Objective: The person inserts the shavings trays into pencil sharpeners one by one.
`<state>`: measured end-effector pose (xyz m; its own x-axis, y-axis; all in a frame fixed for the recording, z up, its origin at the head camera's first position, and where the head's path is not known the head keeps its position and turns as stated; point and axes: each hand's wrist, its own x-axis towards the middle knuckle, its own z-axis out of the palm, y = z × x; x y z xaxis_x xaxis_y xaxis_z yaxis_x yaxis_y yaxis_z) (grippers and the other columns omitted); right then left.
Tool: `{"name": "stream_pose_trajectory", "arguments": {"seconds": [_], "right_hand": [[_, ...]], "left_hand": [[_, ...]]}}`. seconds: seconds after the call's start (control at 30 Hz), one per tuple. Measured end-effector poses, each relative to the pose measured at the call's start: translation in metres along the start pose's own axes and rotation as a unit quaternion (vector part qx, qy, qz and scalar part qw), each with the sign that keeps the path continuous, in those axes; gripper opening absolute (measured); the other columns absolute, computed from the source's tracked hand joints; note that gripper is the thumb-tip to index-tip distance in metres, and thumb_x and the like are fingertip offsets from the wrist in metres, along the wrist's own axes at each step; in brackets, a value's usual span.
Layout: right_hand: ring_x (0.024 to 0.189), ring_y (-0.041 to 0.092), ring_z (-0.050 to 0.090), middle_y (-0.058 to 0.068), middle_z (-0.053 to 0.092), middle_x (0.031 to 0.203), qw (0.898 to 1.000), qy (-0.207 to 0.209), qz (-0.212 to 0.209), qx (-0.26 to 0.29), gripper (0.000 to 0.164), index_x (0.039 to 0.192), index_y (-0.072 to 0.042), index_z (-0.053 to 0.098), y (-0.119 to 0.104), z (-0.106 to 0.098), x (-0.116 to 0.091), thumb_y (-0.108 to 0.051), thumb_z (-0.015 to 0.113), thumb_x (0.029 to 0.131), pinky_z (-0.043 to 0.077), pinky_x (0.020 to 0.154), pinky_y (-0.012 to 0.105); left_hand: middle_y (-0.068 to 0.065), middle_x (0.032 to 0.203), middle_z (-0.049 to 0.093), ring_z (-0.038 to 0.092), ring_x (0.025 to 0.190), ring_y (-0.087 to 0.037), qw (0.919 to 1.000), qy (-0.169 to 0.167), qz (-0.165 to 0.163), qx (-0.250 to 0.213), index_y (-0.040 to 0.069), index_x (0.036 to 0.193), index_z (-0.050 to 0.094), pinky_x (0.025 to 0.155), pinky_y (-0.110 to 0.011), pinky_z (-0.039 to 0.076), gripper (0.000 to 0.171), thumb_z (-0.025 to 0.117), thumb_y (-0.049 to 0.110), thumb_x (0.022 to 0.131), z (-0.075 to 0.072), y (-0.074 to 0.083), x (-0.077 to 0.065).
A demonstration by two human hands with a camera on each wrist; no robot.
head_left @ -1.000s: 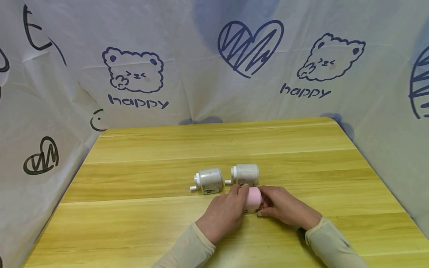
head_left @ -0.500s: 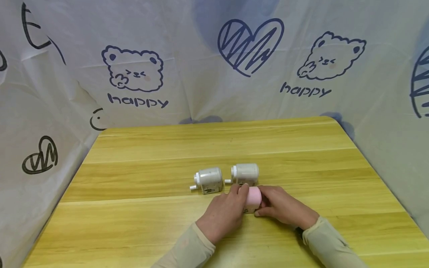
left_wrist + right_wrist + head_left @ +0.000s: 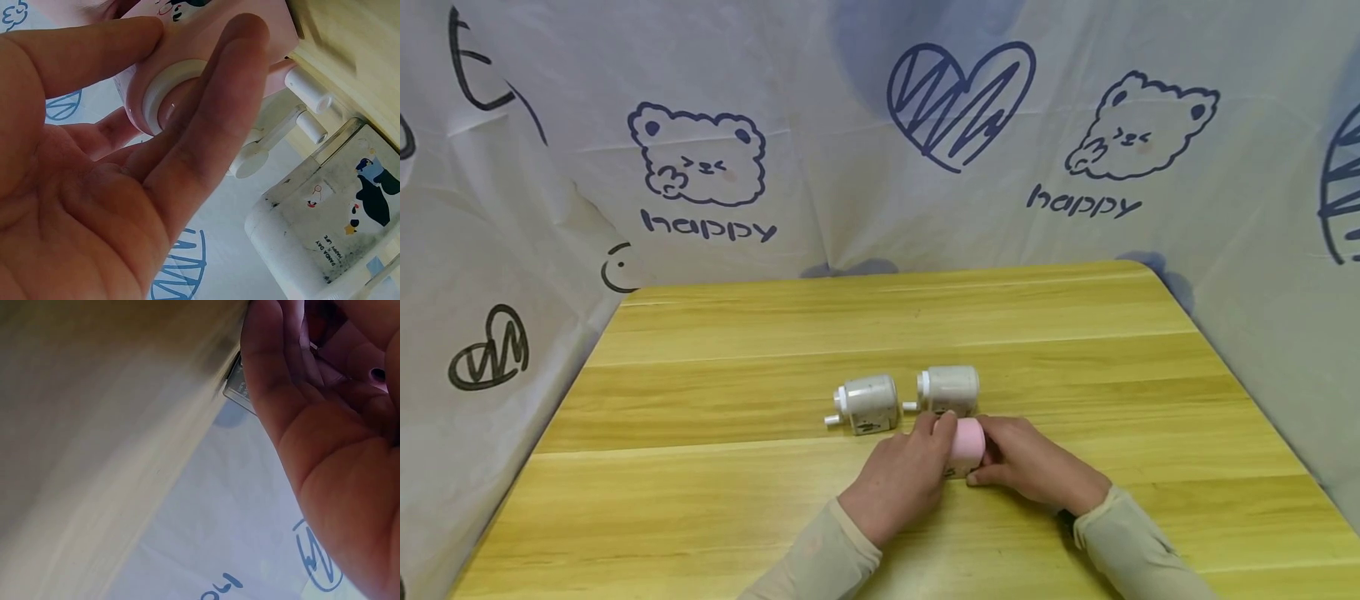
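In the head view a pink crank pencil sharpener point(image 3: 967, 442) stands on the table between both hands. My left hand point(image 3: 898, 479) grips it from the left, thumb and fingers to either side in the left wrist view, where its round pale ring point(image 3: 153, 103) faces the palm. Curled fingers of my right hand point(image 3: 1037, 462) close on its right end, the thumb low near the tabletop. In the right wrist view a small dark hole shows in the pink end point(image 3: 377, 375), partly behind the fingers. Behind it are two grey-white crank sharpeners, one at left point(image 3: 871, 406) and one at right point(image 3: 951, 389).
The wood-grain table point(image 3: 700, 517) extends around the hands. White cloth point(image 3: 835, 167) with drawn bears and hearts hangs behind and at the sides. The grey-white sharpeners' white cranks point(image 3: 832, 421) point left, one close to the left hand in the left wrist view.
My right hand has shifted slightly left, its thumb further under the pink sharpener's end. A brownish bit seen between hand and sharpener is now hidden. The left hand stays put.
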<state>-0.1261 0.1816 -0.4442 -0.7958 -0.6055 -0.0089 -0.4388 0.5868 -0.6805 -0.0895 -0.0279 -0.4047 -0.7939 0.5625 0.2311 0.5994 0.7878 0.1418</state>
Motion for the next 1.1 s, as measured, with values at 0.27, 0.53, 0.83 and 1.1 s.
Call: {"name": "stream_pose_trajectory", "arguments": {"seconds": [0.27,0.53,0.83,1.1], "right_hand": [[0.072,0.011,0.052,-0.001,0.057,0.084,0.998,-0.047,0.05,0.011,0.047,0.118,-0.009,0.055,0.003,-0.021,-0.014,-0.032,0.074,0.082,0.046,0.063,0.03],[0.07,0.017,0.052,-0.001,0.058,0.081,0.979,-0.088,0.183,0.009,0.031,0.101,-0.008,0.064,0.027,-0.062,-0.048,-0.037,0.062,0.092,0.044,0.063,0.035],[0.057,0.017,0.047,-0.003,0.052,0.067,0.982,-0.065,0.175,0.001,0.029,0.079,-0.013,0.059,0.045,-0.068,-0.059,-0.038,0.057,0.095,0.04,0.055,0.031],[0.056,0.015,0.046,-0.003,0.052,0.066,0.986,-0.055,0.16,-0.004,0.03,0.077,-0.014,0.058,0.048,-0.066,-0.059,-0.037,0.056,0.095,0.039,0.055,0.031]], "left_hand": [[-0.007,0.097,0.056,0.051,0.058,-0.014,0.9995,0.012,0.022,-0.017,0.007,0.115,0.049,0.044,-0.024,0.038,0.04,0.066,0.005,0.079,0.003,0.001,0.004],[-0.007,0.094,0.056,0.053,0.062,-0.013,0.9985,-0.008,0.045,-0.03,0.006,0.114,0.051,0.048,-0.022,0.041,0.032,0.063,0.006,0.085,0.014,0.022,0.035],[-0.003,0.09,0.051,0.047,0.055,-0.01,0.9993,-0.01,0.03,-0.019,0.009,0.114,0.05,0.043,-0.02,0.035,0.023,0.057,0.007,0.091,0.022,0.048,0.086],[-0.003,0.094,0.052,0.05,0.06,-0.008,0.9992,-0.027,0.03,0.002,0.009,0.119,0.05,0.045,-0.018,0.036,0.029,0.059,0.013,0.092,0.027,0.059,0.106]]}}
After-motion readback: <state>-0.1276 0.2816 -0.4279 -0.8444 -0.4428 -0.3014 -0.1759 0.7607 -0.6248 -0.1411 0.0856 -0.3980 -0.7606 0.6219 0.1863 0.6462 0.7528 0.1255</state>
